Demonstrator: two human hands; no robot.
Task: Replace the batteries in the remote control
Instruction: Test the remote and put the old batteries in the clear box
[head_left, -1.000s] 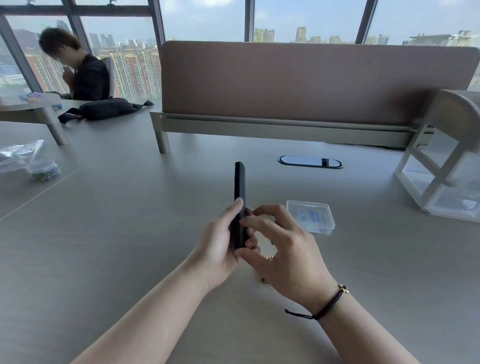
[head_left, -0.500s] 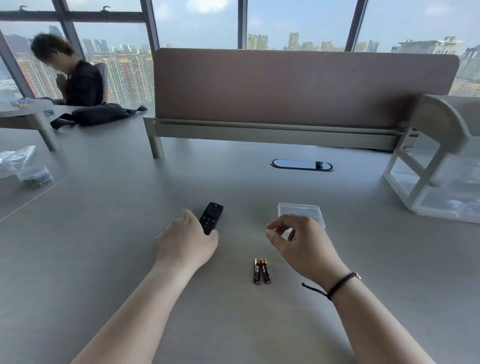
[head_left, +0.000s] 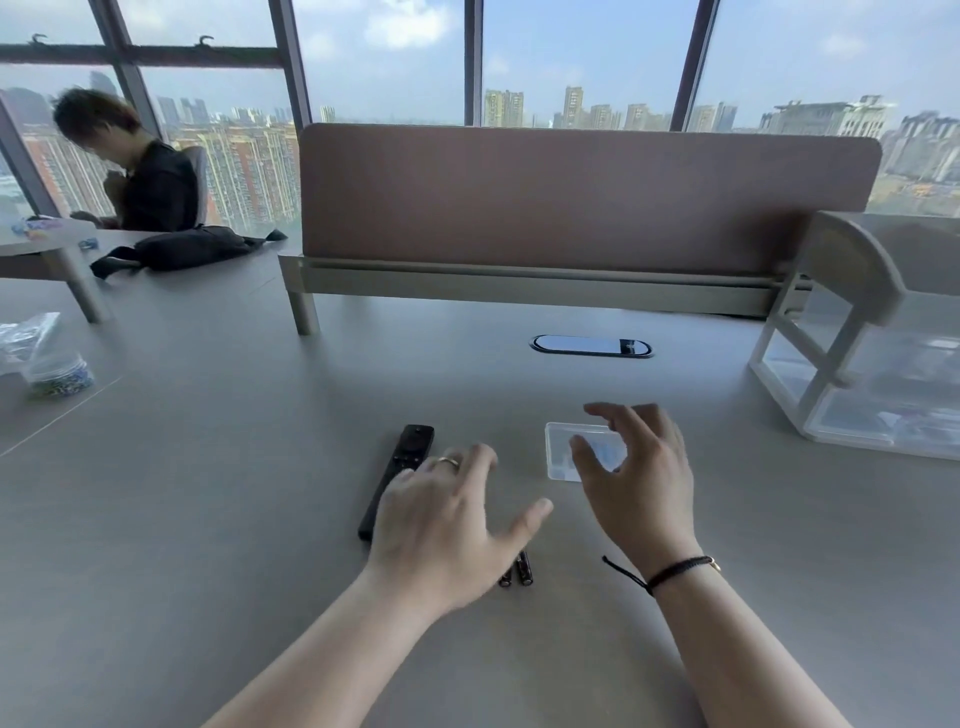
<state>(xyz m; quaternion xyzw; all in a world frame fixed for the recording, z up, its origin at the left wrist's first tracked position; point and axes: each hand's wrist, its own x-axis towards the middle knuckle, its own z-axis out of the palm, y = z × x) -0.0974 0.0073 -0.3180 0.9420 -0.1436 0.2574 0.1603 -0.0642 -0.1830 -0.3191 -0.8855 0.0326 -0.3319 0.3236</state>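
On table (head_left: 208, 519): remote (head_left: 397, 475), batteries (head_left: 522, 569); no writing legible.

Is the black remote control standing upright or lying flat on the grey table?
Lying flat. The slim black remote control rests lengthwise on the grey table, button side up, partly behind the left hand.

No legible txt; blue print on clear box (head_left: 558, 467), maybe label, too blurred.

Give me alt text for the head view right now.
Both hands hover open and empty over a grey desk: the left hand above a black remote and two batteries, the right hand over a small clear plastic box.
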